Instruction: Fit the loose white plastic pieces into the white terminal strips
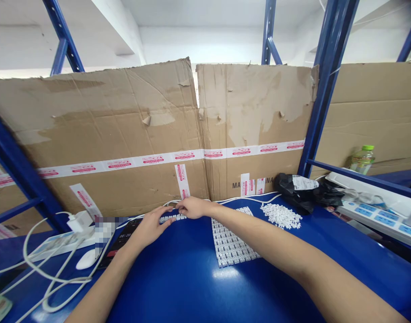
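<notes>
My left hand (pixel 151 226) lies on the blue table top (pixel 192 282) with its fingers spread, the fingertips at the near end of a short strip of small white plastic pieces (pixel 172 218). My right hand (pixel 192 207) reaches across from the right, its fingers curled down over the strip's far end. Whether those fingers grip the strip is hidden. To the right lie a large white grid of linked pieces (pixel 230 240) and a heap of loose white pieces (pixel 281 215).
A black phone (pixel 123 235) and white mouse (pixel 87 259) sit left, among white cables (pixel 54 273) and a power strip (pixel 60 242). A black plastic bag (pixel 295 193) lies back right. Taped cardboard panels (pixel 98 134) and blue steel shelf uprights (pixel 326 85) stand behind.
</notes>
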Demonstrator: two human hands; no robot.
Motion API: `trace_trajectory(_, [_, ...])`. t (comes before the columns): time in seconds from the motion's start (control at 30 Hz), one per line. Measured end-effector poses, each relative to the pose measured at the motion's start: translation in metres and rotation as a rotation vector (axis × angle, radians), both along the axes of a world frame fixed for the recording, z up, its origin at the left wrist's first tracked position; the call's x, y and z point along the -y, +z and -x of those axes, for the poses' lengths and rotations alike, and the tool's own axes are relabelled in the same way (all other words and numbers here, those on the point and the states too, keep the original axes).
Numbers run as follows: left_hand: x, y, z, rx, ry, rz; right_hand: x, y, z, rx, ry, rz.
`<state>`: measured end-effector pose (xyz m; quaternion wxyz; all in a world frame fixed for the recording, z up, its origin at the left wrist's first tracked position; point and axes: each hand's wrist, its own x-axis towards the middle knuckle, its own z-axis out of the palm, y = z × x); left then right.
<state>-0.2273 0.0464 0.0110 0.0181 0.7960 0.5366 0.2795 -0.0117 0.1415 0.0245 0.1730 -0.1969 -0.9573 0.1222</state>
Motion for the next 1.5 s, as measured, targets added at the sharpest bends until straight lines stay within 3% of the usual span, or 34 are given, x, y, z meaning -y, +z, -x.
trace_trajectory(0.2, [0.028, 0.026, -0.017, 0.004, -0.006, -0.074, 0.018, 0.033, -0.073, -0.102, -0.037, -0.009])
trace_trajectory(0.37, [0.081, 0.035, -0.075, -0.085, -0.167, 0.026, 0.05, 0.049, -0.168, -0.141, -0.182, -0.025])
trace_trajectory(0.47, [0.125, 0.029, -0.117, -0.102, -0.218, 0.114, 0.063, 0.042, -0.226, -0.14, -0.282, -0.07])
trace_trajectory(0.53, [0.147, 0.019, -0.139, -0.125, -0.177, 0.146, 0.067, 0.031, -0.26, -0.159, -0.337, -0.104])
trace_trajectory(0.7, [0.166, -0.011, -0.17, -0.21, 0.019, 0.169, 0.067, -0.003, -0.319, -0.12, -0.465, -0.187])
trace_trajectory(0.93, [0.178, -0.041, -0.166, -0.136, 0.109, 0.135, 0.07, -0.025, -0.338, -0.092, -0.392, -0.043])
trace_trajectory(1.03, [0.186, -0.053, -0.16, -0.069, 0.128, 0.119, 0.071, -0.027, -0.335, -0.052, -0.362, -0.06])
trace_trajectory(1.13, [0.186, -0.054, -0.16, -0.021, 0.147, 0.129, 0.071, -0.027, -0.331, -0.021, -0.361, -0.13])
trace_trajectory(1.27, [0.174, -0.029, -0.171, 0.068, 0.143, 0.098, 0.072, -0.024, -0.326, -0.004, -0.399, -0.197])
trace_trajectory(1.5, [0.111, 0.049, -0.213, 0.406, -0.024, 0.149, 0.074, -0.016, -0.328, -0.076, -0.465, -0.175])
